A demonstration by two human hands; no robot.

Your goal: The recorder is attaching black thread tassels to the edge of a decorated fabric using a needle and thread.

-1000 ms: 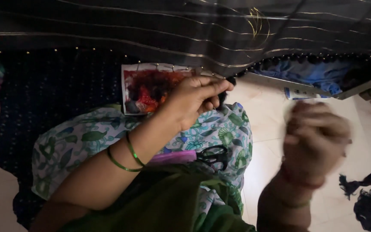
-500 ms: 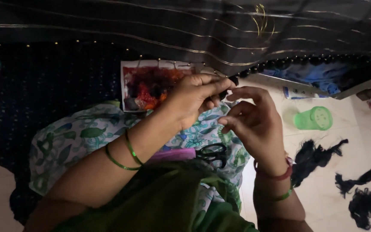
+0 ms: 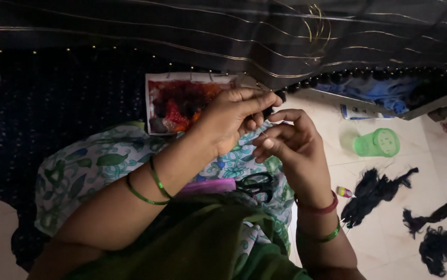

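Note:
My left hand (image 3: 233, 116) pinches the beaded edge of a dark striped cloth (image 3: 223, 36) between thumb and fingers. A row of small black beads (image 3: 348, 76) runs along that edge to the right. My right hand (image 3: 288, 142) is close beside the left, fingertips pinched together on something thin, likely a needle, too small to make out. Both wrists carry green bangles. Black-handled scissors (image 3: 257, 185) and a pink object (image 3: 208, 186) lie on my lap over a floral green-and-white cloth (image 3: 94, 166).
A clear bag of coloured threads (image 3: 179, 103) lies on dark fabric ahead. On the tiled floor to the right are a green plastic cup (image 3: 376, 143), a small tube (image 3: 344, 192) and several bundles of black thread (image 3: 376, 189). Blue cloth (image 3: 368, 88) lies further back.
My right hand came in from the right, where it was raised and blurred, and now meets the left hand at the cloth's edge. The left hand stayed in place.

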